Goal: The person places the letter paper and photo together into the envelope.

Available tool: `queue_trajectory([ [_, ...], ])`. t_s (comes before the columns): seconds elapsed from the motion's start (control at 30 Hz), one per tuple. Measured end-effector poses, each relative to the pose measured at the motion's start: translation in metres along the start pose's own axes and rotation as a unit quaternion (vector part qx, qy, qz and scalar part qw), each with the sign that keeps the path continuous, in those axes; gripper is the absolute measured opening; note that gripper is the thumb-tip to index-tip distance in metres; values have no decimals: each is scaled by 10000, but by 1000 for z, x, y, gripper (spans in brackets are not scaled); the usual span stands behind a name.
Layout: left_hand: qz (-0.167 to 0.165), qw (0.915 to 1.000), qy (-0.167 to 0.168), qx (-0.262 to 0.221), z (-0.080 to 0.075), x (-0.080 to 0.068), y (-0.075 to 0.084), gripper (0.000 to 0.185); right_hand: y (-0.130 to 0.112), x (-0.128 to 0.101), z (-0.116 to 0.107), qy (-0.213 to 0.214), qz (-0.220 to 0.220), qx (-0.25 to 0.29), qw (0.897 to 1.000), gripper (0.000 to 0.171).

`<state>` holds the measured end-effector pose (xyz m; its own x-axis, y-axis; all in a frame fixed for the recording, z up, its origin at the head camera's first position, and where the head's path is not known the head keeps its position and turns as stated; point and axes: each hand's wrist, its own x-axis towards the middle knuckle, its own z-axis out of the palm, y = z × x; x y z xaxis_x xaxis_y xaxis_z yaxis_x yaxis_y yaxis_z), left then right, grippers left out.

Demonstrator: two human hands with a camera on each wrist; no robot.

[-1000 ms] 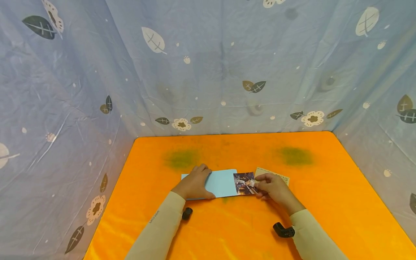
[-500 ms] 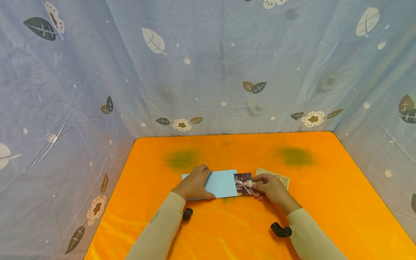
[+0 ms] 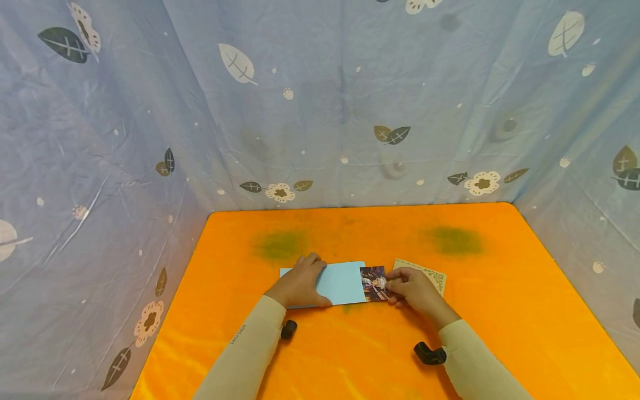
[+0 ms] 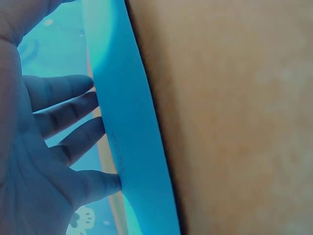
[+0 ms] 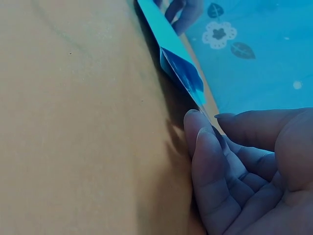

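Note:
A light blue envelope (image 3: 342, 282) lies lengthwise on the orange tabletop. My left hand (image 3: 300, 283) grips it across its width, thumb at the near edge and fingers along the far edge; in the left wrist view several fingertips (image 4: 100, 125) meet the paper's edge. From the envelope's right end, which gapes in the right wrist view, sticks out a glossy picture card (image 3: 372, 283) with a dark, colourful print. My right hand (image 3: 415, 291) pinches the card's right end between thumb and fingers. The card's left part is hidden inside the envelope.
A cream card (image 3: 436, 278) with a patterned edge lies behind my right hand, partly covered by it. Black wrist mounts (image 3: 430, 354) stick out from the sleeves. Blue leaf-print curtains (image 3: 320, 111) enclose the orange table (image 3: 350, 355) at the back and sides.
My right hand has moved left with the picture card, so less of it shows outside the envelope. The left hand and the envelope have stayed in place.

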<state>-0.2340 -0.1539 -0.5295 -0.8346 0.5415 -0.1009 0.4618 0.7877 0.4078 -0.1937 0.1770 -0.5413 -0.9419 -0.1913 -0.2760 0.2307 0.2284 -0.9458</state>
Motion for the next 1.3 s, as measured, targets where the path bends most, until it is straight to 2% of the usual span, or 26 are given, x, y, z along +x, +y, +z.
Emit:
queue_trajectory([
  [0.3,11,10000,0,0,1,0,-1,94,-1,2,2,26,-10,24,10000,28],
  [0.63,16,10000,19,32,0,0,-3,95,-5,4,12,-26,-249,-48,9997,28],
  [1.3,32,9999,2,106,2,1,-3,96,-3,10,23,35,-160,-335,9993,22],
])
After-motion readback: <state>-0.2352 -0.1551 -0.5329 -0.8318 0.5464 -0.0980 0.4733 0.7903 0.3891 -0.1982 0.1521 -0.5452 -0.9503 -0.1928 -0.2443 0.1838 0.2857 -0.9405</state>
